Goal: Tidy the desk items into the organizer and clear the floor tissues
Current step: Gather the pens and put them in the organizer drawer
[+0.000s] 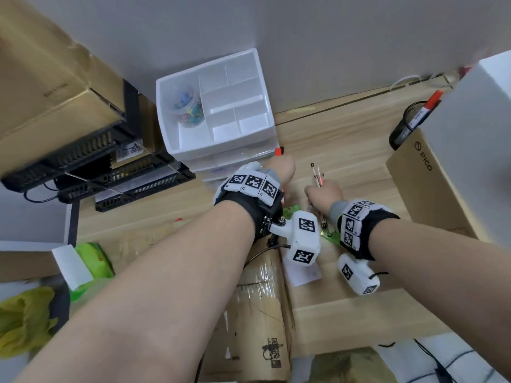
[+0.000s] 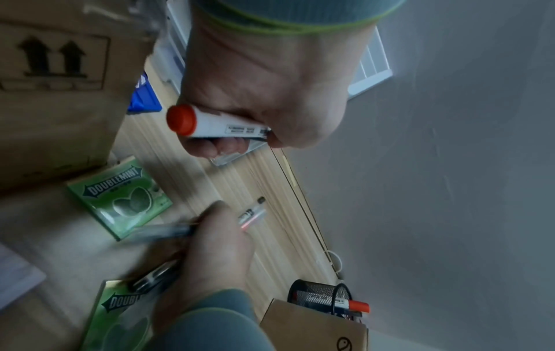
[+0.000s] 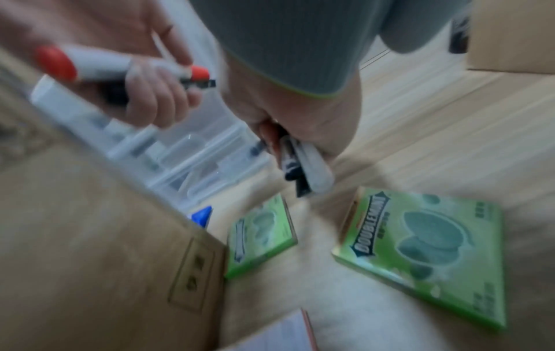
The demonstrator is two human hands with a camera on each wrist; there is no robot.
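Note:
My left hand (image 1: 282,169) grips a white marker with orange-red ends (image 2: 216,124), just in front of the white organizer (image 1: 168,125). Only the marker's orange end (image 1: 278,151) shows past the hand in the head view. A little to the right, my right hand (image 1: 324,194) holds a bundle of several pens (image 1: 317,176) above the wooden desk. Their lower ends stick out below the fist (image 3: 300,166). The organizer's top compartments hold only a clear jar of coloured clips (image 1: 188,107).
Two green Doublemint packs (image 3: 261,235) (image 3: 429,249) lie under the hands. A black mesh cup (image 1: 405,128) with a marker stands back right beside a cardboard box (image 1: 425,186). Black trays (image 1: 96,167) and boxes fill the left. A green tissue pack (image 1: 94,258) lies lower left.

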